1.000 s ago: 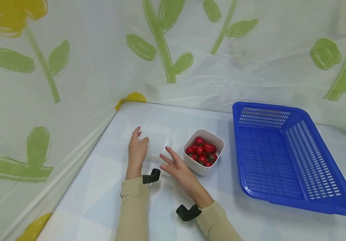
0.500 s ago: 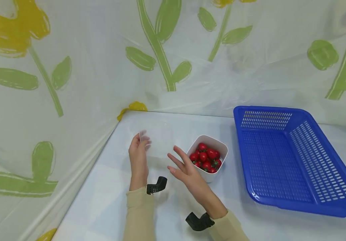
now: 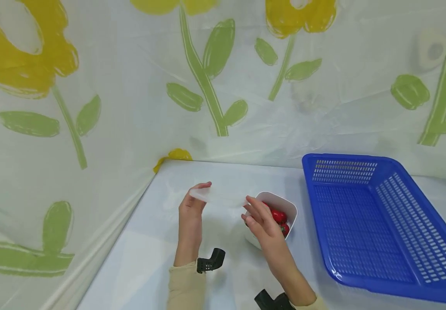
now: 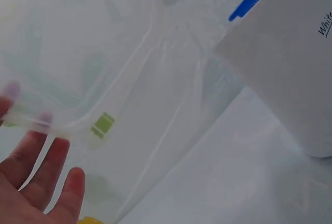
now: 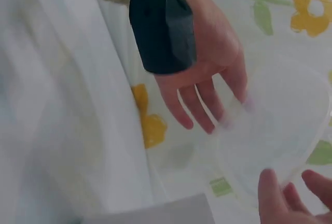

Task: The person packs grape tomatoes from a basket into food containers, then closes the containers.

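Observation:
A clear, translucent plastic lid (image 3: 223, 197) with rounded corners is raised over the table, tilted. My left hand (image 3: 191, 219) grips its left edge, and the fingertips (image 5: 248, 102) show blurred through the plastic in the right wrist view. At the opposite edge is my right hand (image 3: 271, 230), its fingers spread and nearly straight, fingertips right at the rim. Behind the right hand stands a white square container (image 3: 281, 199) holding red cherry tomatoes (image 3: 279, 216), partly hidden by that hand. Its plain outer wall (image 4: 280, 68) fills the right of the left wrist view.
A large blue slotted basket (image 3: 327, 241) stands on the right of the table. Flower-printed sheeting (image 3: 129, 107) hangs behind and along the left side. The white table (image 3: 137, 245) extends in front of the hands.
My left hand has lifted the lid from the table and tipped it nearly edge-on to the head view. My right hand has moved right, in front of the tomato container. The head view has tilted upward.

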### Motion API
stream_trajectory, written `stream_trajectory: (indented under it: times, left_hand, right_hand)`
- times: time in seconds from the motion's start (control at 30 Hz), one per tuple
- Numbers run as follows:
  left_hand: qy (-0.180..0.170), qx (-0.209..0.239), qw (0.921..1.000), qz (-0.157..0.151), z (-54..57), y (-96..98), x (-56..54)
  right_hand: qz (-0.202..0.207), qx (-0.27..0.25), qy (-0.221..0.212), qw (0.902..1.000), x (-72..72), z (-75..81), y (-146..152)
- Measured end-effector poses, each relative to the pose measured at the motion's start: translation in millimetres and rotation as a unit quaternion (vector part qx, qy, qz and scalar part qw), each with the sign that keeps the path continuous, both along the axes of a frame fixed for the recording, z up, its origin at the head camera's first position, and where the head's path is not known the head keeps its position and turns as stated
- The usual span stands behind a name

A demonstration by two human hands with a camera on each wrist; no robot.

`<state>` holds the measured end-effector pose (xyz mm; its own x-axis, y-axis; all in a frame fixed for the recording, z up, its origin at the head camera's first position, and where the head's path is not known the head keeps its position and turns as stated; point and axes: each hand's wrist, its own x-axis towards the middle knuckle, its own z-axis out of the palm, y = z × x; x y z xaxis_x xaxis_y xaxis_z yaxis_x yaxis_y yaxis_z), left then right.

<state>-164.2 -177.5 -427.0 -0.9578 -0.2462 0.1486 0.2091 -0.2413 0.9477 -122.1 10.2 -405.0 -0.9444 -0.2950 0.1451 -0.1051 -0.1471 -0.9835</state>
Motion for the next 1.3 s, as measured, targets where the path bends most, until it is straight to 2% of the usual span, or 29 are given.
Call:
stream_trajectory:
  times: [0.1, 0.2, 0.37, 0.57, 0.67, 0.77, 0.87, 1.07, 1.2, 1.3]
  left_hand:
    - [-0.014, -0.039, 0.9986, -0.034, -2.0, 7.6, 0.6]
    - [-0.032, -0.08, 0.9946, -0.058, -3.7, 16.4, -1.6]
    - [0.007, -0.118, 0.9862, -0.116, -9.8, 34.0, -5.9]
    - [0.034, -0.106, 0.9752, -0.191, -19.6, 53.1, -3.9]
    - [0.044, -0.08, 0.9701, -0.225, -17.6, 59.6, -0.5]
    - [0.041, -0.054, 0.9657, -0.251, -15.4, 63.6, 4.2]
    - [0.029, -0.047, 0.9654, -0.255, -16.9, 67.4, 10.8]
    - [0.018, -0.069, 0.9736, -0.217, -20.8, 74.2, 18.3]
    - [0.01, -0.086, 0.9758, -0.201, -21.0, 75.0, 15.9]
    - [0.02, -0.092, 0.9764, -0.195, -17.4, 73.4, 7.7]
  right_hand:
    - [-0.073, 0.045, 0.015, 0.9962, 0.0, 0.6, 5.6]
    - [-0.143, 0.072, 0.003, 0.9871, -2.4, -0.5, 8.6]
    - [-0.237, 0.059, -0.024, 0.9694, -6.0, -3.1, 12.3]
    - [-0.317, 0.074, 0.011, 0.9453, -8.4, -9.3, 17.6]
    - [-0.342, 0.084, 0.02, 0.9359, -11.2, -14.3, 20.1]
    - [-0.353, 0.084, 0.019, 0.9315, -12.4, -19.1, 22.3]
    - [-0.359, 0.087, 0.015, 0.9291, -9.8, -24.5, 23.7]
    - [-0.357, 0.107, 0.052, 0.9267, -3.2, -36.3, 24.0]
    - [-0.339, 0.109, 0.06, 0.9323, -6.7, -42.7, 25.0]
    - [-0.33, 0.073, 0.05, 0.9399, -18.0, -43.6, 26.9]
